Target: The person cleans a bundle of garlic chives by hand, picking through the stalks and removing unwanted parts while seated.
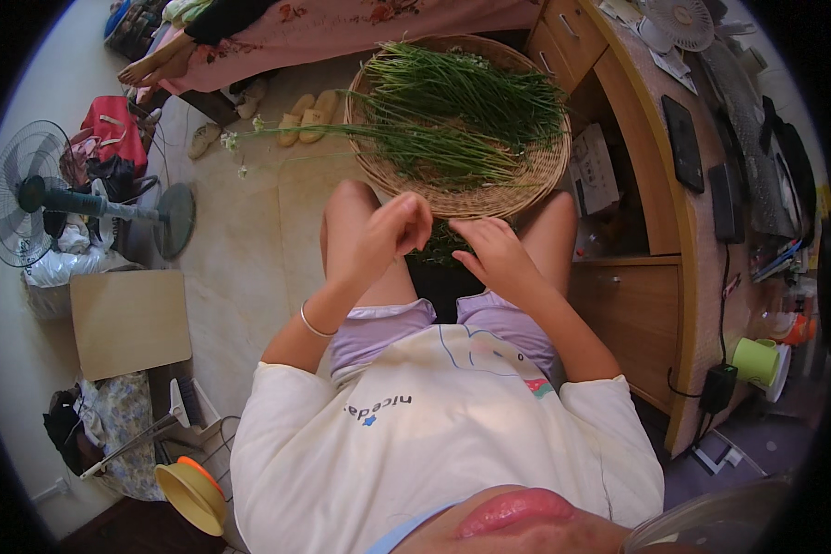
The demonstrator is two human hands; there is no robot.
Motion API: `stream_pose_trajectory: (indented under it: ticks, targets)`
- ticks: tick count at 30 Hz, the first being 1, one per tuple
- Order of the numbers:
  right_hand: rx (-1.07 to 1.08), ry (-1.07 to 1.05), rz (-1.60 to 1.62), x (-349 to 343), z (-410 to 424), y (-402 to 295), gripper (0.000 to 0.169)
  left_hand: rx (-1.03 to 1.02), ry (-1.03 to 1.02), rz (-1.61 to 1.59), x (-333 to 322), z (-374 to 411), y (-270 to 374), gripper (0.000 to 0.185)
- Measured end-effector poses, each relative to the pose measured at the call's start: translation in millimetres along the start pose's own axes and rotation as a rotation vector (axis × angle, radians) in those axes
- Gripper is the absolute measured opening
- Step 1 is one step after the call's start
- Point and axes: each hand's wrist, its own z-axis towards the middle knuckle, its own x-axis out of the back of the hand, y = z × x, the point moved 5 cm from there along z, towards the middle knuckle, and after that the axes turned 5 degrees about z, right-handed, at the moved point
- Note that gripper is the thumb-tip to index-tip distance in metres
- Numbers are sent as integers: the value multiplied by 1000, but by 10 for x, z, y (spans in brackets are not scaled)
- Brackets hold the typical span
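Note:
A round shallow wicker basket point(457, 206) stands beyond my knees, heaped with long green stems, apparently flowering chives point(457, 86). Several stems jut out over its left side, ending in small white flower heads point(230, 141). My left hand point(403, 223), bangle at the wrist, hovers between my thighs near the basket's front rim. Its fingers are curled inward, and whether anything thin is between them is hidden. Close to that rim is my right hand point(490, 244), fingers extended and thumb apart, with nothing visible in it. Below both hands lie green plant scraps point(435, 251) above something dark.
A wooden desk point(665, 173) with drawers runs along the right, bearing a phone point(682, 144) and a green cup point(755, 361). Left stands a pedestal fan point(97, 206). Yellow slippers point(309, 119) lie near a bed point(332, 34), where another person's feet point(156, 64) rest.

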Motion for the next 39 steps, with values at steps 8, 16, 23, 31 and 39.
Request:
stream_pose_trajectory:
  ticks: [8,16,23,31,39]
  targets:
    - [-180,-65,325,73,124,93,42,13,253,-708,-36,368,104,25]
    - [-413,152,993,204,363,11,22,-219,67,-872,-320,637,511,25]
    - [-395,252,980,256,306,5,19,-426,54,-1020,-480,578,472,25]
    - [-257,334,1051,283,330,-37,18,-467,248,-946,-408,483,416,28]
    - [-279,271,1038,133,251,89,21,-531,158,-941,-503,497,301,28]
